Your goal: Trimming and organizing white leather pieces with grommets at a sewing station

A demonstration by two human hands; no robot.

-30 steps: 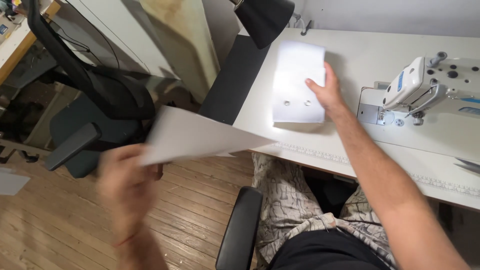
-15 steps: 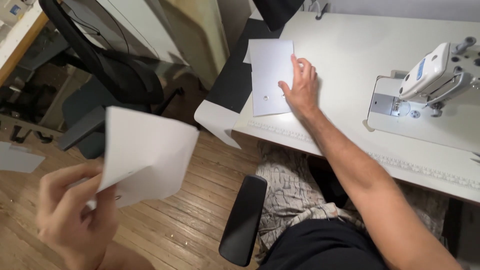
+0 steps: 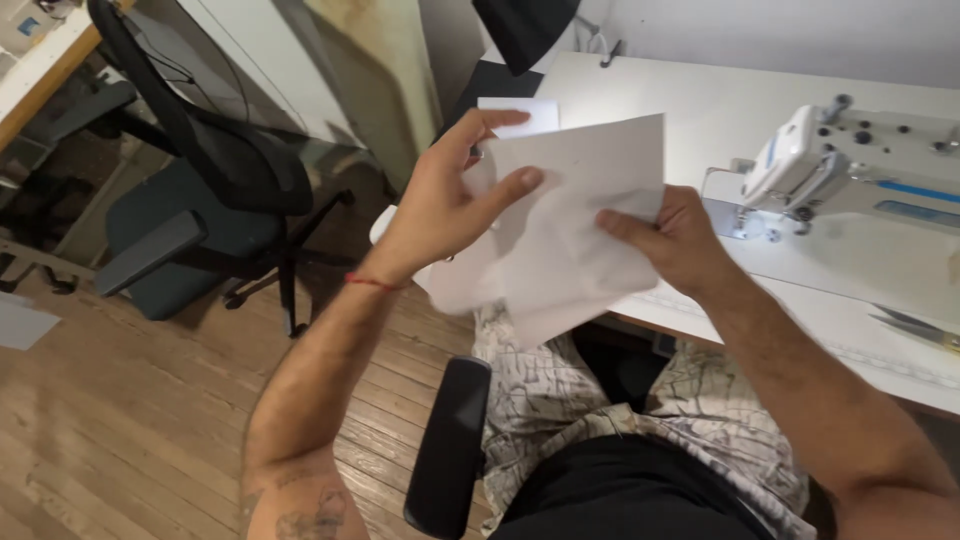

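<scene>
Fingers of our left hand (image 3: pixel 440 205) and right hand (image 3: pixel 672 235) grip white fabric (image 3: pixel 575 225), lifted off the table (image 3: pixel 700 100), unsewn.

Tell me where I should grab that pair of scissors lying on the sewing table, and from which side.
Only the blades of the scissors show, lying flat near the front edge of the white table, tips toward the sewing machine. The handles are out of frame to the right, so reach from that side. Both the left hand and right hand hold white fabric.
</scene>
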